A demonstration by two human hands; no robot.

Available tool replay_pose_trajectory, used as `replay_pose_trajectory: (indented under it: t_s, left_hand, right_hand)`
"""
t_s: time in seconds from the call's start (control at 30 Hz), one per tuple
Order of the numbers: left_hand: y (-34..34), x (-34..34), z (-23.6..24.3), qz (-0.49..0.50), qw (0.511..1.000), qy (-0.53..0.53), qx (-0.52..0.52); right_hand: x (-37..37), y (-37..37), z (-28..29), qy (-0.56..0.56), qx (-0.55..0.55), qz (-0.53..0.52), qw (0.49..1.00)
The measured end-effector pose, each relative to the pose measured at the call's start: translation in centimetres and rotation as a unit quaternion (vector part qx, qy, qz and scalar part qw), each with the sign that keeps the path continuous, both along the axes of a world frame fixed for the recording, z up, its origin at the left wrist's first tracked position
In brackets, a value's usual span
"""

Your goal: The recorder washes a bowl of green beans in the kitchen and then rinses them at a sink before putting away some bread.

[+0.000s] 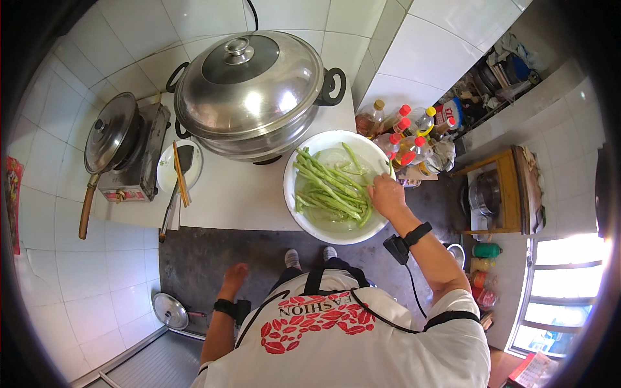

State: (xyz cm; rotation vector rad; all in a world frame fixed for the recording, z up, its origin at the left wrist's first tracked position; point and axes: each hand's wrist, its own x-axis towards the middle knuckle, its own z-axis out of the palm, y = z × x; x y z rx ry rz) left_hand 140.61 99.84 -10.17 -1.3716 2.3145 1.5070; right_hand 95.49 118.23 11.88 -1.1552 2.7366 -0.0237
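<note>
A white basin (294, 223) at the counter's front edge holds water and a heap of long green beans (330, 184). At its right rim is my right hand (388, 195), its fingers closed. A short green bean end (391, 169) shows just above these fingers, so they seem to pinch a bean; the fingertips are partly hidden. My left hand (235, 277) hangs low over the floor, away from the counter. It holds nothing, and its fingers look loose and slightly apart.
Behind the basin stands a large lidded steel pot (252, 97). To its left are a plate (166, 169) with a spatula and chopsticks, and a gas stove (139, 174) bearing a lidded pan (111, 132). Several bottles (404, 136) crowd the right. A pot lid (170, 310) leans low left.
</note>
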Motion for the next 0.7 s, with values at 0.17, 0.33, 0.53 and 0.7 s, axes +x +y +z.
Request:
replay_pose_trajectory:
  t_s: [0.17, 0.33, 0.53, 0.7]
  left_hand:
    - [0.4, 0.2, -0.1, 0.019, 0.999, 0.029, 0.014]
    - [0.5, -0.4, 2.0, 0.043, 0.998, 0.043, 0.030]
    - [1.0, 1.6, -0.3, 0.078, 0.994, 0.050, 0.060]
    - [1.7, 1.4, -0.4, 0.154, 0.973, 0.087, 0.147]
  right_hand:
    - [-1.9, -1.5, -4.2, -0.074, 0.044, -0.063, 0.994]
    - [-2.2, -5.4, -7.5, -0.106, -0.092, -0.033, 0.990]
    - [1.8, -7.1, -6.6, -0.179, 0.030, 0.104, 0.978]
    - [0.0, -5.5, -7.2, -0.073, 0.146, 0.134, 0.977]
